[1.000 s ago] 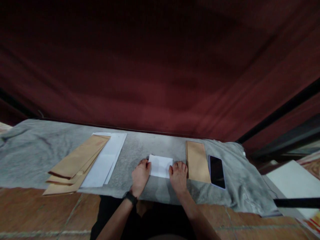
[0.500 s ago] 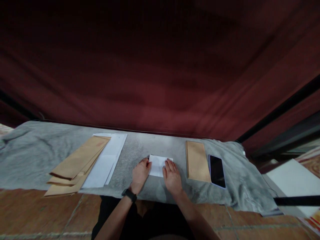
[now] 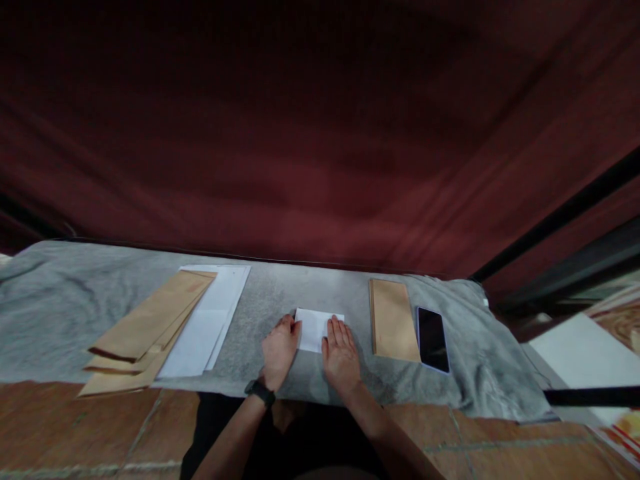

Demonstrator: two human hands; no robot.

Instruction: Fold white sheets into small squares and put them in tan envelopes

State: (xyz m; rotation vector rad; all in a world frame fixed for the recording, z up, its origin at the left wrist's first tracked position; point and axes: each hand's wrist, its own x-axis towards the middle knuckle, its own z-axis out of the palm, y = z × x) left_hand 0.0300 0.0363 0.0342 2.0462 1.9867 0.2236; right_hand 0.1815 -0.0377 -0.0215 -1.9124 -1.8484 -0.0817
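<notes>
A folded white sheet of paper (image 3: 313,326) lies on the grey cloth (image 3: 60,307) in front of me. My left hand (image 3: 279,350), with a black wristband, rests at the paper's left edge, fingers curled against it. My right hand (image 3: 341,353) lies flat on the paper's right half, fingers stretched out and pressing down. Part of the paper is hidden under my right hand.
A stack of brown envelopes (image 3: 145,327) overlaps white sheets (image 3: 210,320) at the left. Another brown envelope (image 3: 393,320) and a black phone (image 3: 432,339) lie at the right. A dark red curtain (image 3: 320,133) hangs behind. Tiled floor (image 3: 100,427) shows below the cloth.
My right hand has slid left from the paper's right edge onto the sheet, covering more of it. My left hand has stayed at the left edge.
</notes>
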